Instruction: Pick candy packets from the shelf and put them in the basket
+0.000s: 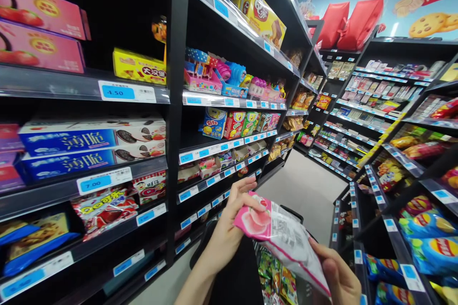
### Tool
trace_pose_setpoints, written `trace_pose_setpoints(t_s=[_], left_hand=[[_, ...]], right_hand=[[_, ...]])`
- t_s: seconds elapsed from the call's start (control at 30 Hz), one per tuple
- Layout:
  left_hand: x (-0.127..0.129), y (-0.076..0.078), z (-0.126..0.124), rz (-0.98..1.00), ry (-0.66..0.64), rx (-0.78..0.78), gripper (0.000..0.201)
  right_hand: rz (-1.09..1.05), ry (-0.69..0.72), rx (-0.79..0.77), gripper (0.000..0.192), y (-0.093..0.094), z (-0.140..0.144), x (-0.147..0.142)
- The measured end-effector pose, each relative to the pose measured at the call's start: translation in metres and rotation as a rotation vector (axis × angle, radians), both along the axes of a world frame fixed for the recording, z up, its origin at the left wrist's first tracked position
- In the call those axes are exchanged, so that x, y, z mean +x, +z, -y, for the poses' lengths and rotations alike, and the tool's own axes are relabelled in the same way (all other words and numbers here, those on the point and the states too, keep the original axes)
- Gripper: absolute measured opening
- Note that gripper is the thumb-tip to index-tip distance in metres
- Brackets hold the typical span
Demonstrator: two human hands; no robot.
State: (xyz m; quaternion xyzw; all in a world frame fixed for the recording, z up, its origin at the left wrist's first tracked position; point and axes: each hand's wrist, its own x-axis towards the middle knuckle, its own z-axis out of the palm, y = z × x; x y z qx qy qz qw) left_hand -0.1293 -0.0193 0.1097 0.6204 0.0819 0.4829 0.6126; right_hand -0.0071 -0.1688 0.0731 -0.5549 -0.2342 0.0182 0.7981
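Note:
A pink and white snack packet (282,236) with peach pictures is held between both my hands over a black shopping basket (229,267). My left hand (229,226) grips its upper left end, thumb on the pink face. My right hand (338,274) holds the lower right end from beneath. Green and orange snack packs (277,279) lie in the basket below the packet.
Black shelves (121,90) on the left carry blue biscuit boxes (89,145), pink boxes, candy and blue price tags. Shelves on the right (404,162) hold crisp bags (432,248). A pale floor aisle (307,190) runs ahead to more shelves.

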Motion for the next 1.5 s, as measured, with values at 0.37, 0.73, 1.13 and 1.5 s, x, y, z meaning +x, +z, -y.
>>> trace_pose_setpoints(t_s=[0.37, 0.73, 1.13, 1.5], left_hand=[[0.035, 0.006, 0.051, 0.39, -0.204, -0.795, 0.072], [0.024, 0.002, 0.021, 0.012, 0.071, -0.455, 0.071], [0.012, 0.004, 0.018, -0.553, -0.251, 0.318, 0.046], [0.038, -0.02, 0.013, -0.626, -0.345, 0.058, 0.033]], right_hand=[[-0.049, -0.076, 0.146, 0.026, -0.004, -0.048, -0.026], [-0.173, 0.272, -0.004, 0.078, 0.001, -0.049, -0.021], [-0.252, 0.392, 0.046, 0.052, -0.02, -0.026, 0.022], [-0.495, -0.154, 0.4, 0.034, 0.001, -0.026, 0.015]])
